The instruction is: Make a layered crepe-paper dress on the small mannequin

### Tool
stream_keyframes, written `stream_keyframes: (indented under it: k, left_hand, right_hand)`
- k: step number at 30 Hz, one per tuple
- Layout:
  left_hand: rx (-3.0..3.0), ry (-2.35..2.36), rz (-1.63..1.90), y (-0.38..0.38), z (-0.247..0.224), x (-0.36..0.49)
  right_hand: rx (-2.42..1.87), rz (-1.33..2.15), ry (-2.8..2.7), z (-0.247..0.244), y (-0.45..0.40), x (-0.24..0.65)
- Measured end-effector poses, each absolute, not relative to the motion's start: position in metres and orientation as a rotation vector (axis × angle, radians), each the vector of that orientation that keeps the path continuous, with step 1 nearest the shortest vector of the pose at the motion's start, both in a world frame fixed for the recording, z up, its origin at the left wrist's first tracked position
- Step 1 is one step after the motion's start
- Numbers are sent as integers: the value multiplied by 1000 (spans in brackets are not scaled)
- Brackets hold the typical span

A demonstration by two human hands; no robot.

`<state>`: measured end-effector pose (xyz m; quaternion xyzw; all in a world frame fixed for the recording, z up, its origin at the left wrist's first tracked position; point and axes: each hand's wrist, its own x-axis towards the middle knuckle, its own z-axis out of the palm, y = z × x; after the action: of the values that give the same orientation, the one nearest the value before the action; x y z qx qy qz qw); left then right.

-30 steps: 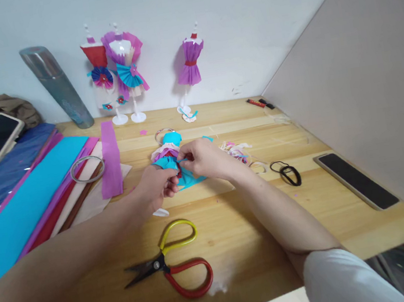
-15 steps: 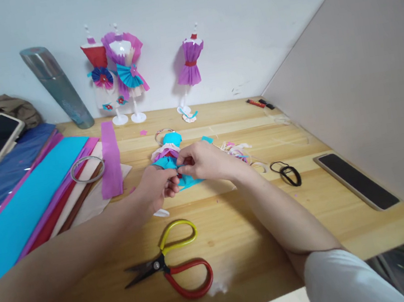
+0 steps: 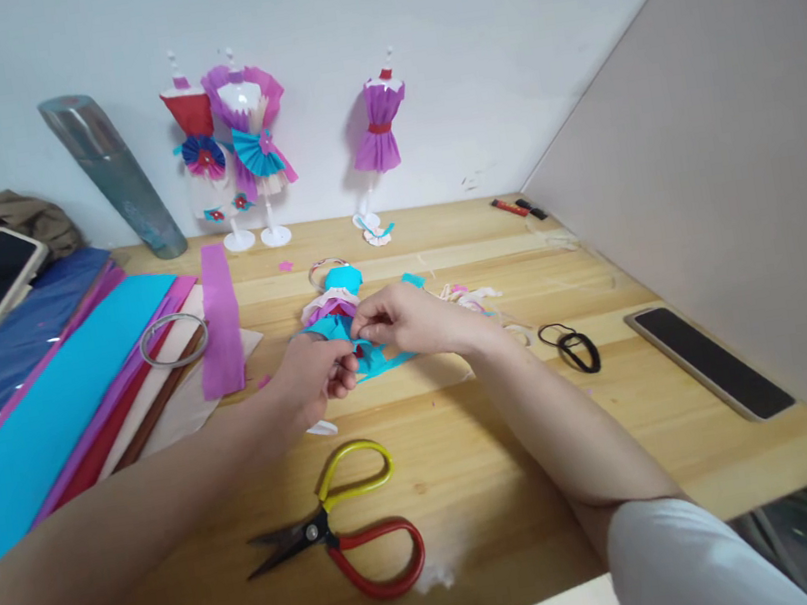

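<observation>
A small dress form (image 3: 343, 279) with a blue bodice lies on the table, and a ruffled skirt of white, purple and blue crepe paper is around it. My left hand (image 3: 313, 365) is closed in a pinch at the lower part of the blue crepe paper (image 3: 331, 326). From the other side, my right hand (image 3: 406, 320) pinches the same blue paper, thumb and forefinger together. A bit of blue and red shows between the two sets of fingertips. What exactly each pinch holds is partly hidden by the fingers.
Yellow-and-red-handled scissors (image 3: 331, 526) lie open in front. Crepe paper sheets (image 3: 82, 381) and a metal ring (image 3: 174, 340) are at left. Three dressed forms, including a purple one (image 3: 382, 134), and a bottle (image 3: 116, 179) stand behind. Paper scraps (image 3: 475, 300), black hair ties (image 3: 577, 349) and a phone (image 3: 712, 363) lie right.
My fingertips have drawn slightly apart, so more of the blue and red paper shows between them. The rest stays in place apart from a slight shift of view.
</observation>
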<state>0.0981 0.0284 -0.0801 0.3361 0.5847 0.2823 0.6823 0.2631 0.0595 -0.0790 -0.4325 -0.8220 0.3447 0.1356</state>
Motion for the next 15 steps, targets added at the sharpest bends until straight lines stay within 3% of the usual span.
stream_keyframes:
  k: [15]
  left_hand:
    - [685,1279,613,34,-89,93]
  right_hand:
    - [-1245,1071,-2278,-77,62,272]
